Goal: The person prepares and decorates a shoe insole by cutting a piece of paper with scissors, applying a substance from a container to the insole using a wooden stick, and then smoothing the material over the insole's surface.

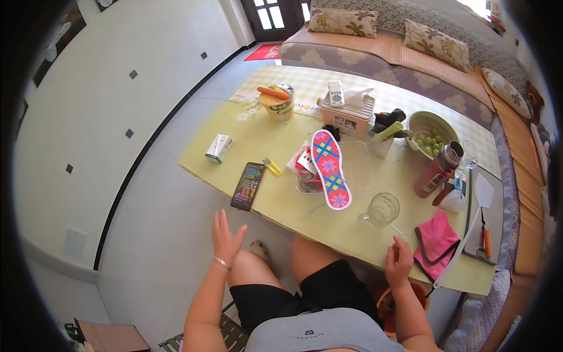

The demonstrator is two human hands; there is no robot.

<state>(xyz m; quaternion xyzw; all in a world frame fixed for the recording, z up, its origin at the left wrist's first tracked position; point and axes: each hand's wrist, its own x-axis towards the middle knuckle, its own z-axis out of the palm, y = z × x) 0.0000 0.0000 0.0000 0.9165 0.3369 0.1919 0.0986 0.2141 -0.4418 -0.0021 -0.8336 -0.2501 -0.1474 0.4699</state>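
My left hand (227, 239) is raised off the table's near edge with its fingers apart and nothing in it. Just beyond it lies a black smartphone (247, 186) with its screen lit. Curled fingers close my right hand (399, 265) at the edge beside a pink cloth (437, 243); I cannot make out what they hold, if anything. A thin white strip (398, 232) lies at its fingertips, near a glass mug (383, 209). Between the hands, a colourful patterned insole (331, 170) rests across a clear plastic box (360, 170). Yellow thread snips (272, 166) lie beside the phone.
On the table (270, 202) stand a small white carton (219, 148), an instant noodle tub (277, 105), a tissue box (347, 114), a basket (433, 120) of green fruit and a red thermos (437, 172). A tray (491, 220) holds an orange-handled tool (487, 240). A sofa (375, 53) lines the far side.
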